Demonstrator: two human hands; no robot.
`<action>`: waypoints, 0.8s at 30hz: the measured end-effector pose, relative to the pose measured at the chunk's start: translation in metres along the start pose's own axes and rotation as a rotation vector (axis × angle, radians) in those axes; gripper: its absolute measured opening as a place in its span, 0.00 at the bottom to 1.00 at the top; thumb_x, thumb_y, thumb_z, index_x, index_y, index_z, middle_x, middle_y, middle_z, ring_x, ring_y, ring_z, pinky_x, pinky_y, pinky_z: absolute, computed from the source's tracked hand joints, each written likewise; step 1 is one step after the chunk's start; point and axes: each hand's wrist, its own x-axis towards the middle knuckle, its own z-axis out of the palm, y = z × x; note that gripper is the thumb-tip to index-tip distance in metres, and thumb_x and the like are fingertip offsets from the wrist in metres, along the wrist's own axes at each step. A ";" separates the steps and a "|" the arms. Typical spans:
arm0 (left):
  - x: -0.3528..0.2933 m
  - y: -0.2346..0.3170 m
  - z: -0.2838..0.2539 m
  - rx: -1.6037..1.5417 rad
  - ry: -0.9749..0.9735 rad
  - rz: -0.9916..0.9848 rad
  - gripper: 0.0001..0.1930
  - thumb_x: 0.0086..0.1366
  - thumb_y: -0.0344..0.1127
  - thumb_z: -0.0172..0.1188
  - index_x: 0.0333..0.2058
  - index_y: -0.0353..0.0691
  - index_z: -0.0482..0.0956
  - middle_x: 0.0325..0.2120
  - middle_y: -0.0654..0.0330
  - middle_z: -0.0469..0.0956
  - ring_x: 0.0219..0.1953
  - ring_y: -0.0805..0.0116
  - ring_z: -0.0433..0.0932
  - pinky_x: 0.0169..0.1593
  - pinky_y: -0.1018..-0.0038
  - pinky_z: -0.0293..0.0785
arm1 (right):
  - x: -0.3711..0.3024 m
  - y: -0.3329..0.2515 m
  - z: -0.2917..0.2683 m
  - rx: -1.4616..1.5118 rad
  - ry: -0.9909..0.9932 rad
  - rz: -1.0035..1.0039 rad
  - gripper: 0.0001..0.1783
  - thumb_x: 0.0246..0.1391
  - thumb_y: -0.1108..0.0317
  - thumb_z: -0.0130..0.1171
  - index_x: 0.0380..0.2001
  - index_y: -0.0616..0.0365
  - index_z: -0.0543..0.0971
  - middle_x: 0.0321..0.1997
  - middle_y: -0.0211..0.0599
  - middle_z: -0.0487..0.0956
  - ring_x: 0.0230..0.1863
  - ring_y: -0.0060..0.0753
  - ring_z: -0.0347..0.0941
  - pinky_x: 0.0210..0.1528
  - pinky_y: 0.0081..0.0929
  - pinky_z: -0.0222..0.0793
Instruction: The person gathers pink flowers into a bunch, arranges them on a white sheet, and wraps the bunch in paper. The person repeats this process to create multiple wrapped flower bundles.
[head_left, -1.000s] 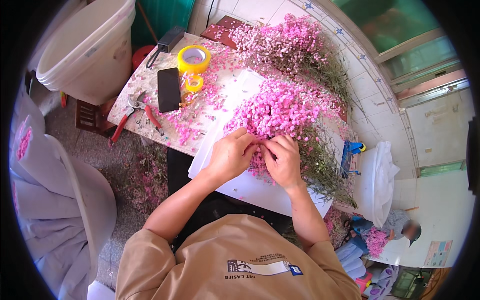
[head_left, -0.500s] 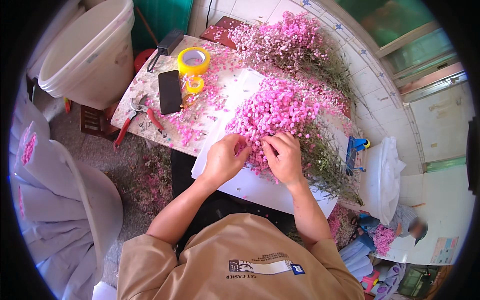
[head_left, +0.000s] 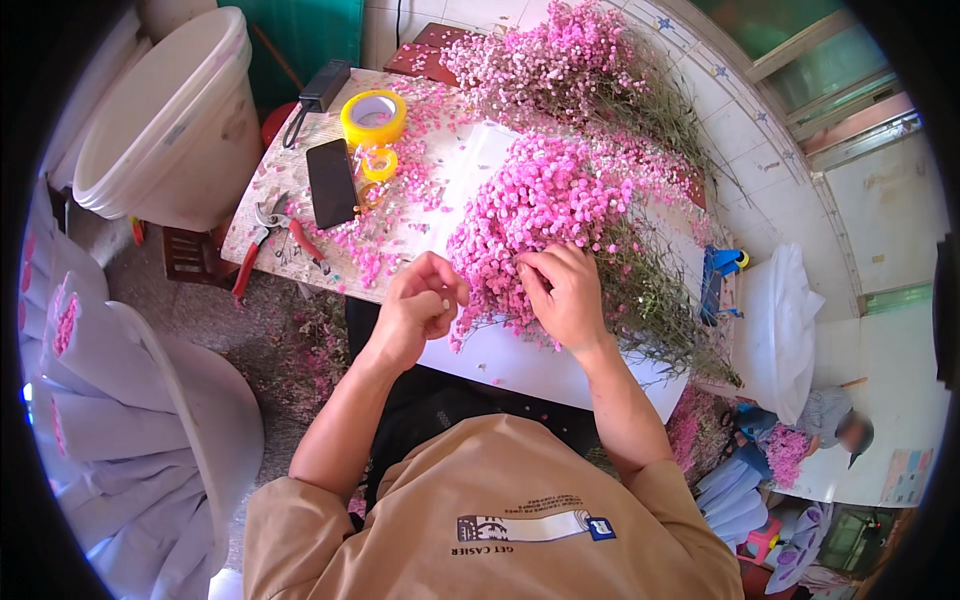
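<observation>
Both forearms reach forward, left hand (head_left: 418, 308) and right hand (head_left: 566, 296) close together (fingers curled)

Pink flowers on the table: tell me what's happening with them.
A person sits at a small table, both hands in a bunch of pink baby's-breath flowers lying on white paper. The right hand pinches sprigs at the bunch's near edge; the left hand is curled beside it. Red-handled pruners, a black phone and yellow tape lie aside.

A worn, pale wooden bench (head_left: 262, 205) stands on a grey concrete floor (head_left: 200, 310) in bright daylight. A large white plastic tub (head_left: 165, 125) sits beside the bench, before a green panel (head_left: 300, 35). White tiled paving (head_left: 760, 170) runs to a green-framed window (head_left: 830, 75) at upper right.
</observation>
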 end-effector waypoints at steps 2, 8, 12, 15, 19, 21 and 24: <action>-0.002 -0.001 0.006 0.142 -0.057 -0.102 0.08 0.60 0.22 0.52 0.38 0.37 0.76 0.27 0.61 0.78 0.19 0.79 0.64 0.21 0.79 0.56 | -0.001 -0.002 -0.001 -0.006 0.002 0.010 0.04 0.56 0.69 0.66 0.35 0.54 0.85 0.32 0.34 0.80 0.39 0.43 0.76 0.43 0.41 0.66; 0.001 -0.035 0.027 1.516 0.150 0.407 0.09 0.64 0.37 0.66 0.33 0.37 0.82 0.30 0.52 0.82 0.28 0.53 0.84 0.34 0.59 0.78 | -0.001 -0.004 -0.004 -0.020 -0.011 0.004 0.06 0.57 0.70 0.67 0.37 0.58 0.86 0.33 0.36 0.82 0.38 0.43 0.77 0.44 0.38 0.68; 0.006 -0.054 0.020 1.653 0.145 0.345 0.10 0.62 0.39 0.68 0.33 0.38 0.84 0.33 0.52 0.82 0.35 0.46 0.83 0.37 0.55 0.79 | -0.002 -0.003 -0.002 -0.030 -0.009 -0.002 0.05 0.58 0.69 0.67 0.36 0.57 0.86 0.32 0.35 0.82 0.38 0.42 0.77 0.43 0.39 0.67; 0.009 -0.062 0.012 1.566 0.129 0.316 0.07 0.61 0.34 0.69 0.32 0.38 0.83 0.33 0.53 0.81 0.35 0.49 0.82 0.38 0.57 0.78 | -0.002 -0.003 -0.002 -0.015 -0.014 0.013 0.05 0.58 0.68 0.66 0.35 0.56 0.85 0.32 0.35 0.81 0.39 0.43 0.76 0.44 0.40 0.66; 0.007 -0.052 -0.013 0.918 0.256 0.303 0.03 0.65 0.26 0.67 0.33 0.35 0.81 0.27 0.63 0.78 0.28 0.72 0.78 0.33 0.72 0.73 | -0.003 0.001 0.000 0.002 -0.003 0.031 0.04 0.57 0.67 0.65 0.34 0.52 0.84 0.33 0.34 0.79 0.40 0.42 0.75 0.45 0.41 0.65; 0.001 -0.037 -0.032 0.447 0.270 0.266 0.02 0.68 0.26 0.61 0.37 0.38 0.77 0.25 0.68 0.72 0.24 0.78 0.67 0.29 0.78 0.64 | -0.002 0.002 0.001 0.004 0.010 0.033 0.03 0.57 0.67 0.65 0.34 0.52 0.84 0.33 0.34 0.79 0.40 0.42 0.75 0.44 0.41 0.66; -0.002 -0.012 -0.027 -0.240 0.111 0.165 0.05 0.70 0.34 0.53 0.40 0.41 0.74 0.29 0.63 0.69 0.21 0.75 0.62 0.26 0.79 0.57 | -0.001 0.003 0.003 0.015 0.022 0.036 0.03 0.57 0.68 0.65 0.34 0.53 0.85 0.32 0.34 0.80 0.39 0.43 0.76 0.44 0.41 0.66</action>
